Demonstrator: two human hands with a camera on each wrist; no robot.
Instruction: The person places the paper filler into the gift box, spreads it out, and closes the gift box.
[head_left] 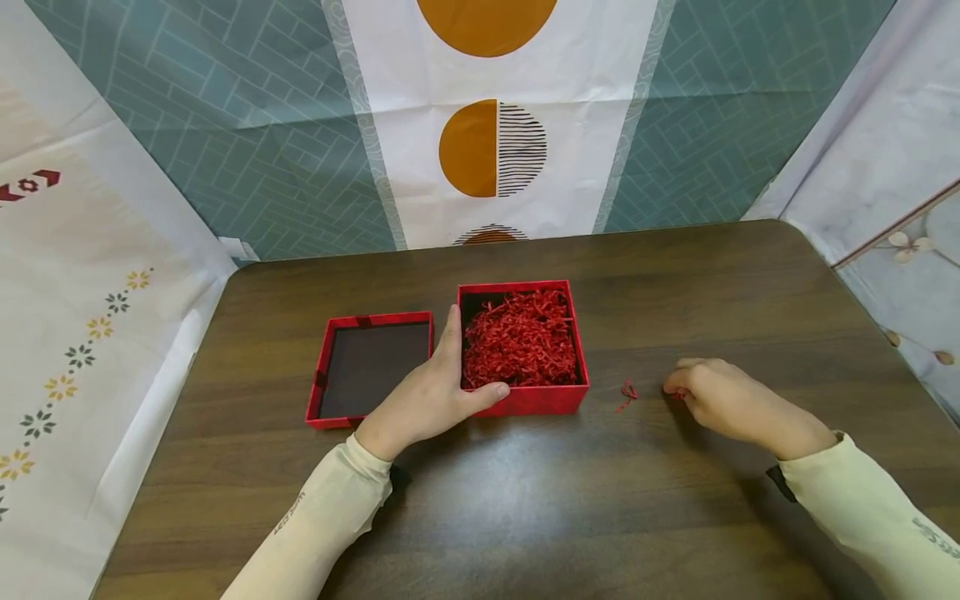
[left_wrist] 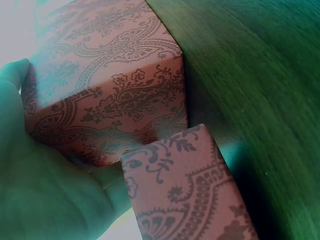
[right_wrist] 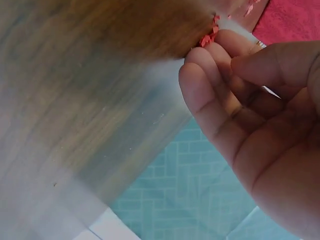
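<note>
A red box [head_left: 536, 400] filled with crinkled red paper shreds [head_left: 517, 342] sits mid-table. My left hand [head_left: 423, 396] rests on its near left corner, fingers straight along the left wall and thumb across the front. The left wrist view shows the box's patterned side [left_wrist: 105, 95] against the spread hand [left_wrist: 55, 185]. To the right of the box, my right hand [head_left: 723, 400] is low over the table, pinching a few red paper shreds; in the right wrist view these shreds [right_wrist: 209, 37] stick out at the fingertips. A small loose clump of shreds [head_left: 627, 393] lies between box and right hand.
The shallow red lid [head_left: 317, 408] with a dark inside lies open side up, left of the box and partly behind my left hand. The brown wooden table [head_left: 525, 508] ends at patterned cloth hangings [head_left: 285, 158] at the back and sides.
</note>
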